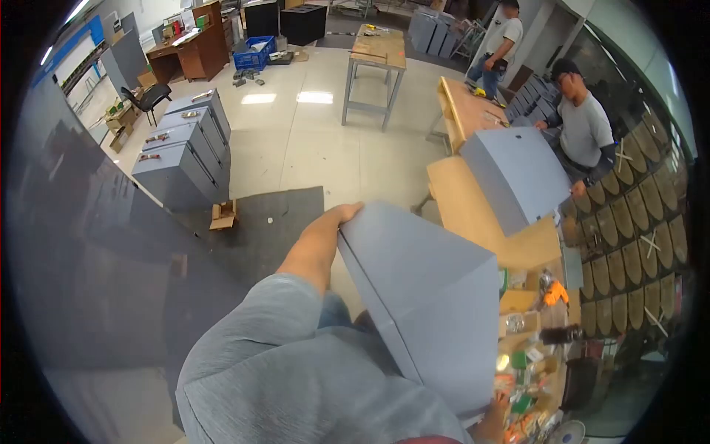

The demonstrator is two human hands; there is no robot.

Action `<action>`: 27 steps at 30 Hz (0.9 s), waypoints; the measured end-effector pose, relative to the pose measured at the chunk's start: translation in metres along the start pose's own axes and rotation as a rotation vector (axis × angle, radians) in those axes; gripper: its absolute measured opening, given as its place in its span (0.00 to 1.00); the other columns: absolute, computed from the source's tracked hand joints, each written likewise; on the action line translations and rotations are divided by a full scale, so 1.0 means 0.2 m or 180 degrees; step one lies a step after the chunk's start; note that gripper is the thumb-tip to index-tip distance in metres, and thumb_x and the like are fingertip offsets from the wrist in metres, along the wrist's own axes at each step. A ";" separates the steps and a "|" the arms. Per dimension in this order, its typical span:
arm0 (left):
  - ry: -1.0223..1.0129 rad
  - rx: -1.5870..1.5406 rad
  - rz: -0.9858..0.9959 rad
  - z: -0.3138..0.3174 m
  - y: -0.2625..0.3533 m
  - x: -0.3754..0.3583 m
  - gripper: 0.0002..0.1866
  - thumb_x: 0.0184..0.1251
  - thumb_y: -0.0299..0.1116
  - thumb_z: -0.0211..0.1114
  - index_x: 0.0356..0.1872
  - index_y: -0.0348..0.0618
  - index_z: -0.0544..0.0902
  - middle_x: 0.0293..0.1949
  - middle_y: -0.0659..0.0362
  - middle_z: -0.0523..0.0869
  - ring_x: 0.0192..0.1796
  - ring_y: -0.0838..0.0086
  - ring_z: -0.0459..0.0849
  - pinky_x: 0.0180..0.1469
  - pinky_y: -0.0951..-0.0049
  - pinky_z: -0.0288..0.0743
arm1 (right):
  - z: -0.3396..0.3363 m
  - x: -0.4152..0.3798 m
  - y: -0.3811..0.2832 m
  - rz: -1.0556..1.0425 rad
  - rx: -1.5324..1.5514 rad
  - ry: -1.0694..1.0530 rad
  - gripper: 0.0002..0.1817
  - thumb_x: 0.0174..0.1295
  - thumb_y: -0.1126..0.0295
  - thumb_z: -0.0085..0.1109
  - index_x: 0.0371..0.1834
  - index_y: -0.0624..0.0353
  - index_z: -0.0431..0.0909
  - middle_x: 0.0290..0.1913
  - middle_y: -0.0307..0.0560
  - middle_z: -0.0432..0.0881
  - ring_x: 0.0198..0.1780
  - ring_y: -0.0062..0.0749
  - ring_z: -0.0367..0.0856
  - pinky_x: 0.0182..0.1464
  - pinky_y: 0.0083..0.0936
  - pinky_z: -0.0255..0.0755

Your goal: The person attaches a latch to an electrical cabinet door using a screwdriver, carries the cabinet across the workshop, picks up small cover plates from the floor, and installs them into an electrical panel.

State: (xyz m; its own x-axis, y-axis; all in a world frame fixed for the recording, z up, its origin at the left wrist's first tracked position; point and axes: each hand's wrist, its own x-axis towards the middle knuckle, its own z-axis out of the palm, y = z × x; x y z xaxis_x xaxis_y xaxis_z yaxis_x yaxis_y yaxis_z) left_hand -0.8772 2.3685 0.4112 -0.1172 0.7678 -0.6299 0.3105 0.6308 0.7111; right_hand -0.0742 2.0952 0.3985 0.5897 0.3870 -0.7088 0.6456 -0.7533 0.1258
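Upper left you've got a row of grey, boxy cabinets (171, 164) on a shiny cream tiled floor (296, 148), with a flat dark grey mat (285, 222) below. Your left hand's (350, 212) curled around the top corner of that big grey angular box (429, 288), centre to lower right of frame. Your right hand (494, 420) is mostly hidden by its bottom edge, so can't tell how open. Far right, a tan workbench (447, 185) holds small green cartons (518, 360), print too small to read.
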 end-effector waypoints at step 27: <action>0.0530 -0.0504 0.0742 -3.22 -0.15 1.75 0.40 0.71 0.64 0.44 0.58 0.31 0.78 0.53 0.46 0.84 0.52 0.63 0.84 0.58 0.65 0.74 | 0.00 -0.53 -3.63 -0.1010 -0.0520 0.0680 0.33 0.54 0.41 0.58 0.58 0.51 0.79 0.56 0.51 0.81 0.56 0.45 0.78 0.55 0.47 0.72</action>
State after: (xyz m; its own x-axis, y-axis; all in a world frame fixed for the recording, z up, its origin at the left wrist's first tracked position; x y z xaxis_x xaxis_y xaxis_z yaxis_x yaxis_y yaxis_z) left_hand -1.5344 2.6905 0.3701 -0.2169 0.8931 -0.3941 0.1981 0.4356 0.8781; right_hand -0.6055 2.6019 0.3823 0.4254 0.7011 -0.5723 0.8699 -0.4912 0.0450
